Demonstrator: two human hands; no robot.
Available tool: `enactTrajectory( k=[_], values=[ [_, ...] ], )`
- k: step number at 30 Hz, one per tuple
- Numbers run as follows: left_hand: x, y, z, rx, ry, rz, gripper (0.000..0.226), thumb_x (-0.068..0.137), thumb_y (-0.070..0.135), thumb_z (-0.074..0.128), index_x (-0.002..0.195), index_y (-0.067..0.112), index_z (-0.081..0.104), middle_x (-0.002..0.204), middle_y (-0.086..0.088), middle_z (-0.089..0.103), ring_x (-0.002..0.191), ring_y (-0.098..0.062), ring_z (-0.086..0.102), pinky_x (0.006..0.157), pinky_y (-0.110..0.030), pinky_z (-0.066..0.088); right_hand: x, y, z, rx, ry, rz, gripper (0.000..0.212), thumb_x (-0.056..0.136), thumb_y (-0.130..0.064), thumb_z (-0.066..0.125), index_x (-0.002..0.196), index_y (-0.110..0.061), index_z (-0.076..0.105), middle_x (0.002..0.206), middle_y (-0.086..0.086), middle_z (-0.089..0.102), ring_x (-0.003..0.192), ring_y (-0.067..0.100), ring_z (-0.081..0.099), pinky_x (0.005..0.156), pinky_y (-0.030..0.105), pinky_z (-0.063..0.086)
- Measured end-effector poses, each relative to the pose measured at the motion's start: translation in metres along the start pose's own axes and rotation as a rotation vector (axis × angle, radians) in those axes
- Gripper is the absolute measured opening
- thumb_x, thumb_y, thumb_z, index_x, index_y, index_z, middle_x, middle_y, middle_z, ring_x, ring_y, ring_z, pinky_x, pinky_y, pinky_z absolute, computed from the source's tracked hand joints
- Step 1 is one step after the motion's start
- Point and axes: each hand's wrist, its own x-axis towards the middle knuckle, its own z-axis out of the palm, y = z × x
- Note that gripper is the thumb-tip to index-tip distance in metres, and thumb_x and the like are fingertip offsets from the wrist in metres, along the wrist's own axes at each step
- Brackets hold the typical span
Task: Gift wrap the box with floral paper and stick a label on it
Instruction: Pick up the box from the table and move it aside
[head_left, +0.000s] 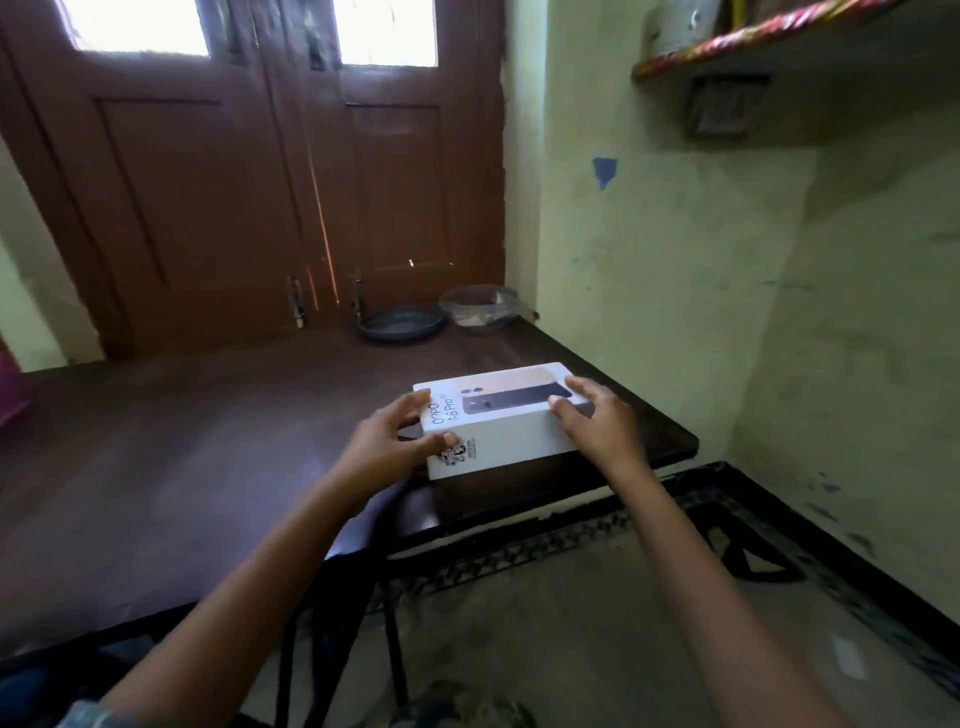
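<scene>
White box (501, 426) on dark table (208, 441) between the hands, one end gripped by left hand (387, 447) with curled fingers and thumb, other end by right hand (597, 421), fingers bent over its top.

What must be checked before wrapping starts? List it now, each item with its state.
1. Grip on the box: left hand and right hand hold its two ends. Ok.
2. Box fully on the table: ok, though it lies near the right front corner.
3. Wrapping sheet with flowers at hand: not ok, none shows in the view.
4. Sticker for the top at hand: not ok, none shows.
5. Pan and bowl apart from the box, at the far edge: ok.
</scene>
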Motion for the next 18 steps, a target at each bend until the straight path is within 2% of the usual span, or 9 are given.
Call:
enactTrajectory(
  k=[3, 7, 11, 14, 16, 18],
  values=[
    [0.012, 0.010, 0.027, 0.015, -0.019, 0.038, 0.069, 0.077, 0.023, 0.076, 0.138, 0.017, 0.045, 0.130, -0.005, 0.056, 0.114, -0.016, 0.055, 0.096, -0.034, 0.048, 0.012, 0.015, -0.020, -0.027, 0.038, 0.069, 0.041, 0.089, -0.026, 0.057, 0.129, -0.015, 0.054, 0.136, 0.009, 0.050, 0.122, 0.024, 0.047, 0.097, 0.028, 0.037],
    [0.026, 0.017, 0.052, 0.035, -0.046, 0.073, 0.068, 0.079, 0.022, 0.074, 0.139, 0.020, 0.043, 0.134, -0.005, 0.053, 0.117, -0.018, 0.055, 0.102, -0.038, 0.044, 0.023, 0.030, -0.037, -0.022, 0.079, 0.129, 0.041, 0.089, -0.027, 0.054, 0.130, -0.020, 0.053, 0.135, 0.006, 0.051, 0.119, 0.023, 0.048, 0.090, 0.030, 0.040],
    [0.032, 0.017, 0.054, 0.008, -0.104, 0.070, 0.071, 0.077, 0.026, 0.075, 0.139, 0.027, 0.042, 0.135, -0.004, 0.052, 0.113, -0.015, 0.058, 0.102, -0.040, 0.045, 0.026, 0.036, -0.040, -0.066, 0.097, 0.158, 0.041, 0.089, -0.029, 0.053, 0.129, -0.021, 0.054, 0.134, 0.009, 0.049, 0.122, 0.025, 0.045, 0.096, 0.034, 0.038],
    [0.026, 0.015, 0.042, -0.022, -0.124, 0.071, 0.067, 0.079, 0.024, 0.074, 0.137, 0.029, 0.043, 0.132, -0.006, 0.053, 0.113, -0.014, 0.057, 0.100, -0.037, 0.046, 0.021, 0.029, -0.038, -0.304, 0.224, 0.043, 0.045, 0.088, -0.029, 0.056, 0.129, -0.013, 0.053, 0.141, 0.016, 0.039, 0.133, 0.031, 0.028, 0.108, 0.038, 0.024],
    [0.020, 0.012, 0.024, -0.034, -0.076, 0.067, 0.061, 0.082, 0.020, 0.071, 0.137, 0.029, 0.044, 0.131, -0.009, 0.052, 0.112, -0.014, 0.057, 0.093, -0.029, 0.048, 0.013, 0.008, -0.026, -0.273, 0.258, -0.078, 0.048, 0.086, -0.032, 0.053, 0.128, -0.010, 0.053, 0.142, 0.015, 0.040, 0.134, 0.031, 0.028, 0.110, 0.037, 0.021],
    [0.012, 0.009, -0.001, -0.026, -0.016, 0.055, 0.059, 0.084, 0.021, 0.069, 0.137, 0.028, 0.044, 0.131, -0.007, 0.051, 0.110, -0.014, 0.058, 0.087, -0.025, 0.049, 0.002, -0.024, -0.004, -0.175, 0.195, -0.210, 0.055, 0.079, -0.035, 0.048, 0.127, -0.008, 0.054, 0.136, 0.013, 0.048, 0.129, 0.029, 0.037, 0.106, 0.031, 0.024]
  ],
)
